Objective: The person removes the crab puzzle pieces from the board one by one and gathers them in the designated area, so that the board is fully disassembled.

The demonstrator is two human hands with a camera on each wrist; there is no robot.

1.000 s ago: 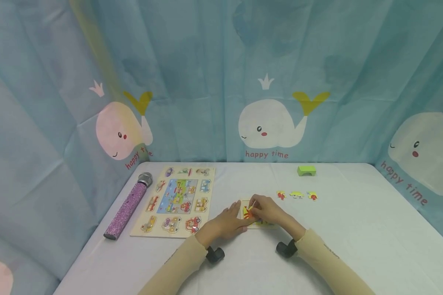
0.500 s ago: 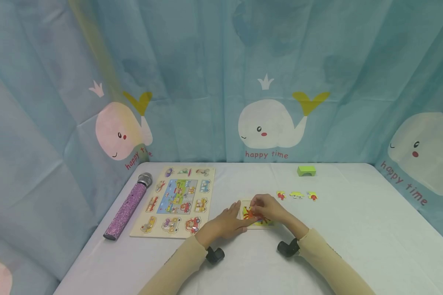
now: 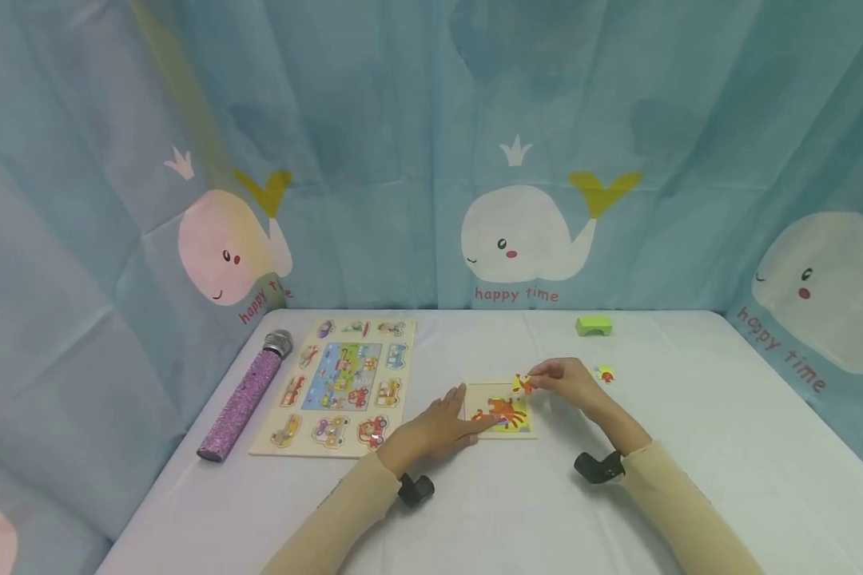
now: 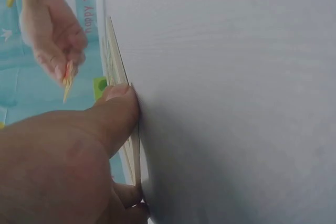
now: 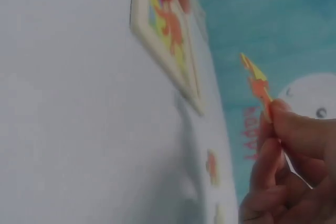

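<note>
Above the puzzle tray, a pinched piece hangs in mid-air

With twelve o'clock on the tray's far side, the right hand is at about one, gripping the orange-and-yellow piece between thumb and fingertip; holding one end leaves most of its printed face uncovered, probably so the picture stays readable. At nine o'clock the left hand lies with fingers straight, one reaching across the picture, presumably to stop the tray sliding on the bench. Toward twelve, the tray shows bare wood. At two o'clock lie loose pieces, two visible in the right wrist view, apparently kept within easy reach. Farther out at nine, the large vehicle board and glittery microphone seem parked aside, leaving working room.
</note>
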